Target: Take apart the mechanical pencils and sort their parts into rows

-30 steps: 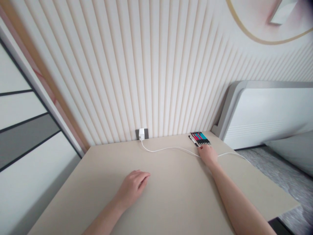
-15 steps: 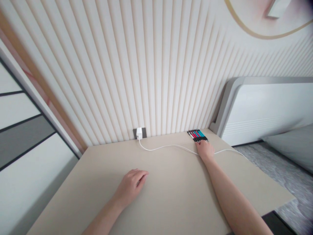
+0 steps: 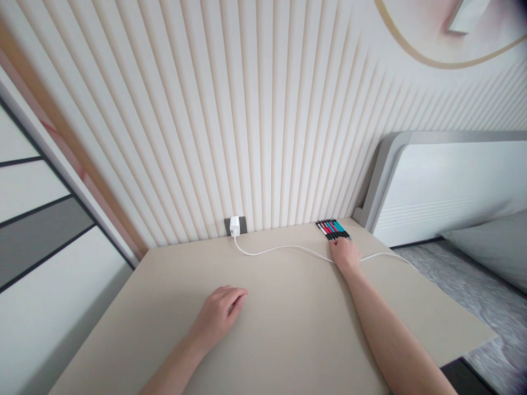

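Several pens (image 3: 331, 229) lie side by side in a row at the far right of the beige tabletop (image 3: 280, 318), with white, red, blue and teal barrels and black ends. My right hand (image 3: 346, 255) is at the near ends of the row, its knuckles up and its fingers curled down; the fingertips are hidden, so what they hold, if anything, cannot be seen. My left hand (image 3: 220, 312) rests on the tabletop left of the middle, fingers bent together and thumb close beneath them. Nothing shows in it.
A white charger (image 3: 234, 225) is plugged into a dark wall socket (image 3: 242, 225). Its white cable (image 3: 284, 247) runs across the tabletop, passes by my right wrist and reaches the right edge. Beyond that edge stands a bed with a pale headboard (image 3: 453, 186) and a grey pillow (image 3: 494, 241).
Both hands and the pens stay practically where they were. The whole view has shifted very slightly.
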